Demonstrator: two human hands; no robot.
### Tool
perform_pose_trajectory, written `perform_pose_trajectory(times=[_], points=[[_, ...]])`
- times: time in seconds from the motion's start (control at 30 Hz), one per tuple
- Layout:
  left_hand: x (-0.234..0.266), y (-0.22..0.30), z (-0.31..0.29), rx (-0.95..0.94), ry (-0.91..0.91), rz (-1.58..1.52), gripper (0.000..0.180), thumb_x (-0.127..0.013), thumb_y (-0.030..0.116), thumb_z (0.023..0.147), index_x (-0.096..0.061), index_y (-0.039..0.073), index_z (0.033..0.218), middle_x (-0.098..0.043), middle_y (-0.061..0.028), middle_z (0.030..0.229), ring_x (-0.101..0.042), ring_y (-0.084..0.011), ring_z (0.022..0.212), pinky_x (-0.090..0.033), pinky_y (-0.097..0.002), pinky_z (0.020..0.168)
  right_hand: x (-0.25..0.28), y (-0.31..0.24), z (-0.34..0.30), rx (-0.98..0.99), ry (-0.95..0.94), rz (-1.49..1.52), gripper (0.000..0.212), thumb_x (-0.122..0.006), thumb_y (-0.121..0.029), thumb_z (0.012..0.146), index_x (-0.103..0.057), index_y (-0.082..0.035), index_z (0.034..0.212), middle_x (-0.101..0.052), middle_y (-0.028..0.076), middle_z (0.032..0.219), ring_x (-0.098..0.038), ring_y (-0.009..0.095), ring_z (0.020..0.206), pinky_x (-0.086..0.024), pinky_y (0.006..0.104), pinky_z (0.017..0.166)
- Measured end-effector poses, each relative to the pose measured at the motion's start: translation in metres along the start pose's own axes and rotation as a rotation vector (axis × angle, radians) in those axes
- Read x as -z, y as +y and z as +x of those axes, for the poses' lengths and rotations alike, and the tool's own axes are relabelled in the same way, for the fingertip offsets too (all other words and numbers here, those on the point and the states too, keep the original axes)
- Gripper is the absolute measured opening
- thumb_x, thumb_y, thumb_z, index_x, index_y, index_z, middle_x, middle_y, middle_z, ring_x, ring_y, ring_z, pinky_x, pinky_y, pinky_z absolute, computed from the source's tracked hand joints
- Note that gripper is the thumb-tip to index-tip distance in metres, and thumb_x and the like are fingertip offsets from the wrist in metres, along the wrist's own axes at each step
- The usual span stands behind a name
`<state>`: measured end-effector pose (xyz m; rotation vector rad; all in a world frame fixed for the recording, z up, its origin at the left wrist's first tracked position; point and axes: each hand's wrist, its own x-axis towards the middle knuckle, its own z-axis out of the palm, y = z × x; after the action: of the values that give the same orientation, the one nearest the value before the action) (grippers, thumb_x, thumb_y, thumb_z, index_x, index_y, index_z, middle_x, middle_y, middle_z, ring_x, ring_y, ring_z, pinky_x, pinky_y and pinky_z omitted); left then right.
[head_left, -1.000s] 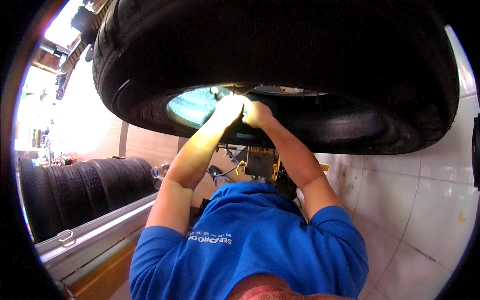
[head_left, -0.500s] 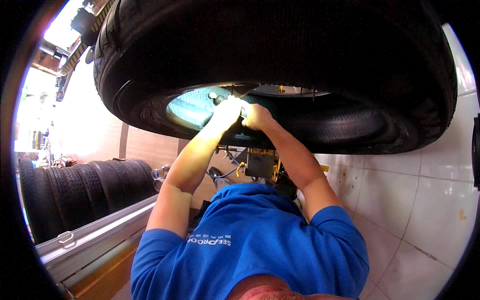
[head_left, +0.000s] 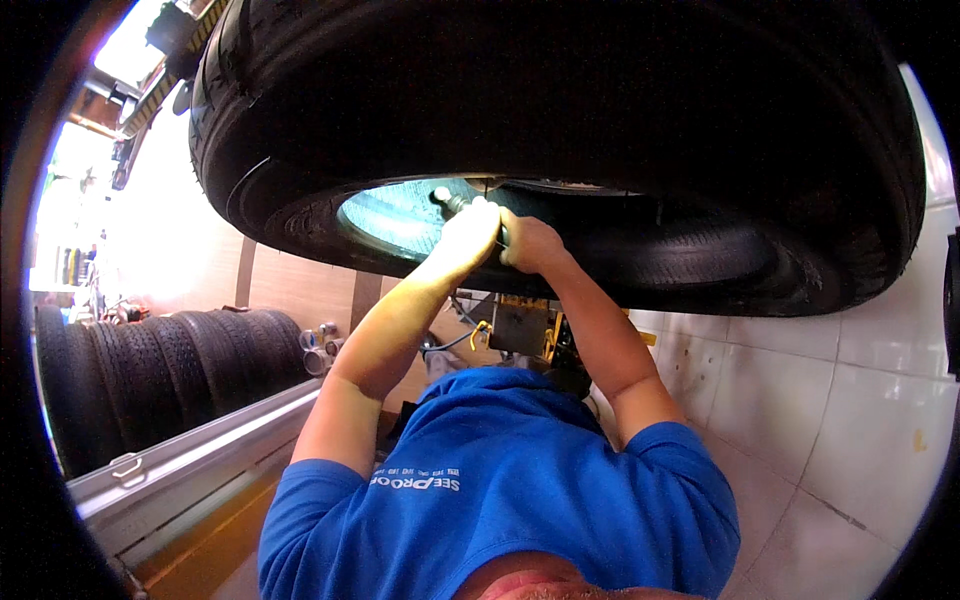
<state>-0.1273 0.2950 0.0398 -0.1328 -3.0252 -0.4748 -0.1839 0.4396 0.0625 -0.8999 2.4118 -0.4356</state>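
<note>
A large black tyre (head_left: 560,110) hangs in front of me, its inner opening facing down toward me. Both arms reach up into that opening. My left hand (head_left: 472,236) is closed around the front of a slim hand tool (head_left: 457,203) with a dark neck and a pale round tip. Just behind it, my right hand (head_left: 533,243) grips the rear part of the same tool, most of which the fingers hide. The tip is close to the brightly lit inner wall (head_left: 385,222) of the tyre; whether it touches I cannot tell.
Several tyres (head_left: 190,370) stand in a row at the left, behind a metal ledge (head_left: 200,440) with a handle. Below the hanging tyre is a dark and yellow machine part (head_left: 522,328) with a yellow hook (head_left: 480,333). White tiles (head_left: 770,400) cover the right side.
Both hands and the tool have shifted slightly right and down in the picture. The tyre also sits a little lower in view. The grip looks the same.
</note>
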Motion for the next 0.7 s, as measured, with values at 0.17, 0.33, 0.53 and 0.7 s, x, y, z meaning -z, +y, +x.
perform_pose_trajectory(times=[0.17, 0.33, 0.53, 0.7], points=[[0.031, 0.056, -0.008, 0.146, -0.26, 0.037, 0.018, -0.053, 0.009, 0.087, -0.054, 0.0, 0.102, -0.056, -0.0188, 0.098, -0.064, -0.0332, 0.089, -0.056, -0.0388, 0.072, -0.007, 0.011, -0.051, 0.075, 0.077, 0.131, 0.09, -0.083, -0.032, 0.07, -0.032, -0.002, 0.139, -0.063, 0.026, 0.114, -0.062, 0.04, 0.106, -0.052, 0.0477, 0.087], [0.053, 0.1, -0.047, -0.038, -0.281, 0.208, 0.031, -0.064, 0.007, 0.075, -0.057, -0.003, 0.103, -0.056, -0.0131, 0.099, -0.068, -0.0227, 0.089, -0.058, -0.0297, 0.066, -0.015, 0.011, -0.11, 0.004, 0.075, 0.342, 0.086, -0.081, -0.042, 0.072, -0.04, 0.001, 0.134, -0.063, 0.026, 0.113, -0.06, 0.041, 0.107, -0.05, 0.0463, 0.09], [0.065, 0.084, -0.121, -0.314, 0.097, -0.249, 0.037, -0.06, 0.003, 0.08, -0.058, 0.0, 0.117, -0.058, -0.0181, 0.12, -0.065, -0.0351, 0.1, -0.055, -0.0405, 0.08, -0.027, 0.016, -0.182, -0.153, 0.169, 0.366, 0.074, -0.078, -0.044, 0.075, -0.052, 0.002, 0.127, -0.064, 0.024, 0.111, -0.062, 0.039, 0.105, -0.049, 0.0443, 0.092], [0.057, 0.053, -0.173, 0.038, -0.174, -0.407, 0.023, -0.062, 0.008, 0.085, -0.06, 0.002, 0.108, -0.06, -0.0216, 0.108, -0.06, -0.0398, 0.1, -0.05, -0.0434, 0.086, -0.016, -0.003, -0.248, -0.05, 0.443, 0.671, 0.06, -0.079, -0.034, 0.076, -0.056, -0.002, 0.12, -0.066, 0.018, 0.1, -0.064, 0.031, 0.093, -0.05, 0.0404, 0.084]])
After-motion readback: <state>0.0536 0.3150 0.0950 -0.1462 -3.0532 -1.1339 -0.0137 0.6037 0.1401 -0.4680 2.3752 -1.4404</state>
